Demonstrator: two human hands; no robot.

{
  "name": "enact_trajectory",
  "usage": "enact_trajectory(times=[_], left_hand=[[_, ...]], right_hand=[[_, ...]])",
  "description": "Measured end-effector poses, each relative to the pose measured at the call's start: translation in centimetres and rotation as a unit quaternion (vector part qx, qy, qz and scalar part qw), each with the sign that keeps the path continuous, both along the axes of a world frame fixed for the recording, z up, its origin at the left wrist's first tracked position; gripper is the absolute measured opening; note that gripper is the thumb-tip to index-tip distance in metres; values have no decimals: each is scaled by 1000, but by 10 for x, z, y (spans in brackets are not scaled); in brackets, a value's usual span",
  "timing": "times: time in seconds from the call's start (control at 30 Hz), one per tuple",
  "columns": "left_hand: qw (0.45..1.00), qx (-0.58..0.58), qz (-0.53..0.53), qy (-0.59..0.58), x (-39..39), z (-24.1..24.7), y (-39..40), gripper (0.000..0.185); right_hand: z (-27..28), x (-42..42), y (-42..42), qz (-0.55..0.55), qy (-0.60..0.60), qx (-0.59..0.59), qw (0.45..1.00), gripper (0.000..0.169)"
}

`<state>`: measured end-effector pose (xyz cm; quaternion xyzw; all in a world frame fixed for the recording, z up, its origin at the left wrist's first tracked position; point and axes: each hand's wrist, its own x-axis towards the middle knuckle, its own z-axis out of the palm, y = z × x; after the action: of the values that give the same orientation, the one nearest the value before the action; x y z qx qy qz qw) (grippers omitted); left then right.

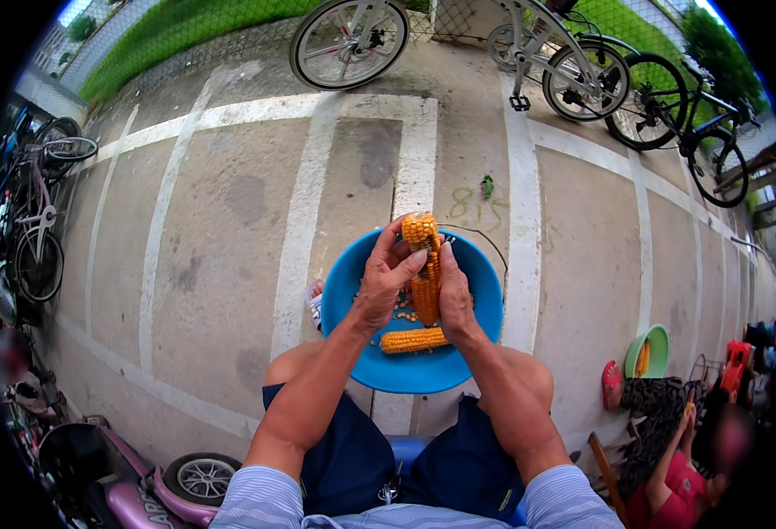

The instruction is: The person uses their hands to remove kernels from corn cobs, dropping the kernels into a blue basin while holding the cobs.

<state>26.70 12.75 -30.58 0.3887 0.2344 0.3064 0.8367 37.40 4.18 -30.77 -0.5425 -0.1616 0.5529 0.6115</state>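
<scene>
Above a blue plastic basin (421, 375), both my hands hold one upright ear of corn (426, 291). My left hand (386, 281) wraps its left side, the thumb pressed on a dark gap where kernels are gone. Against the right side of the ear lies my right hand (455, 291), a small dark pointed thing showing near its fingertips. A second ear of corn (413, 340) rests flat in the basin below the hands. Loose kernels (405, 311) are scattered on the basin's bottom, partly hidden by my hands.
Seated at right, a person (682, 476) holds corn near a green basin (659, 350). Bicycles stand along the fence, a white one (351, 43) and a black one (698, 132) among them. A pink scooter (140, 489) is at lower left. My foot (315, 301) shows beside the basin.
</scene>
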Motion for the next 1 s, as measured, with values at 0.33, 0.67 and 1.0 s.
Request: enact_trajectory(times=[0.33,0.67,1.0], left_hand=[[999,3,-24,-22,-2,11,3,56],[999,-8,-34,-6,0,8,2,48],[999,-33,0,31,2,3,0,41]], right_hand=[[11,-3,1,-11,-11,43,999,59],[-3,-6,0,-2,6,16,1000,60],[-12,-15,6,3,-37,5,999,63]])
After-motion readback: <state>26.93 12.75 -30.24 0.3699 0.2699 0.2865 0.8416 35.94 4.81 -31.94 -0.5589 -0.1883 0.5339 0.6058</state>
